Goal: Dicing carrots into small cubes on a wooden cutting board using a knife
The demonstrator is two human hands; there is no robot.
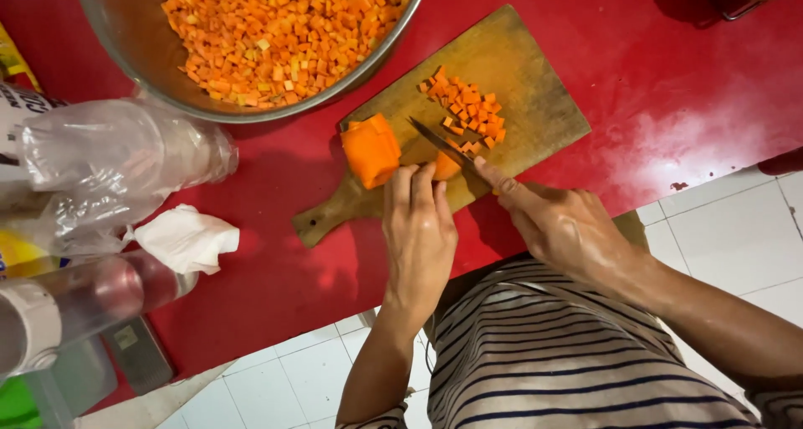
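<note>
right hand (560, 224) is gripping the knife (443, 145), slicing the carrot piece (446, 166) that left hand (418, 228) is pinning with bunched fingertips on the board (535, 103). bowl (125, 53) nearly full of dice (mostly done); one chunk (370, 150) is waiting.

i see a small orange carrot piece (446, 166) lying on the wooden cutting board (535, 103), half hidden under fingertips. thin dark knife blade (442, 143) angled across it, tip toward the big orange chunk (371, 150) just left. pile of small orange cubes (468, 111) lies beyond the blade.
</note>
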